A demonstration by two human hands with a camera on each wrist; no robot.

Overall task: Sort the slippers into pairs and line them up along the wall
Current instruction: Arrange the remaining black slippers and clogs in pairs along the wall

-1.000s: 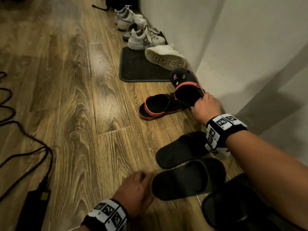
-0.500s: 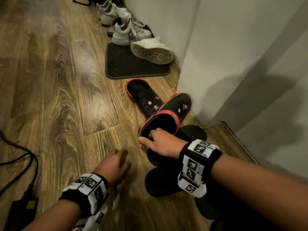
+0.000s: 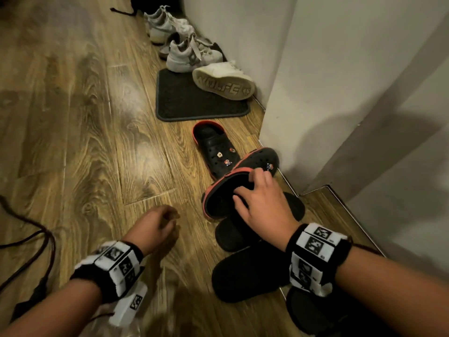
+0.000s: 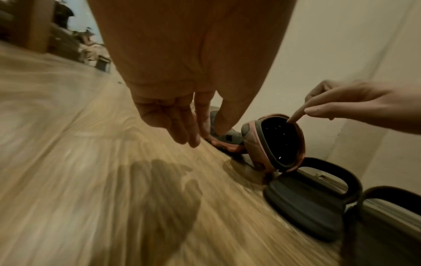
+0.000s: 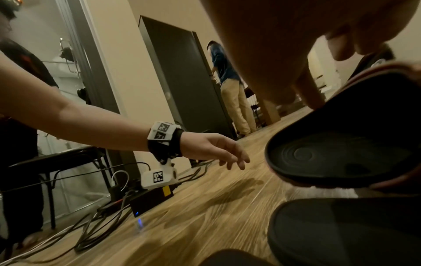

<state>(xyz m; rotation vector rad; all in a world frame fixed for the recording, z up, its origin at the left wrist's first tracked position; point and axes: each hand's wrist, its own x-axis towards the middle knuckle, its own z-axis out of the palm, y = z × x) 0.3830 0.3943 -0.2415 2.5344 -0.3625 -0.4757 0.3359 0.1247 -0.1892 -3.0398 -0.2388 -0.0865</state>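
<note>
Right hand point(image 3: 264, 205) grips the heel rim of a red-trimmed black clog point(image 3: 239, 182), tilted up over a black slide point(image 3: 245, 224). Left hand point(image 3: 155, 229) hovers at nine o'clock of it, fingers loosely curled, holding nothing. At twelve o'clock the matching clog point(image 3: 215, 148) lies askew, away from the wall point(image 3: 328, 81). Neither pair looks lined up yet; most sorting remains.

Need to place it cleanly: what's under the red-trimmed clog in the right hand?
The clog is tilted over a black slide, whose strap end shows beyond the right hand. Contact between them is hidden.
</note>
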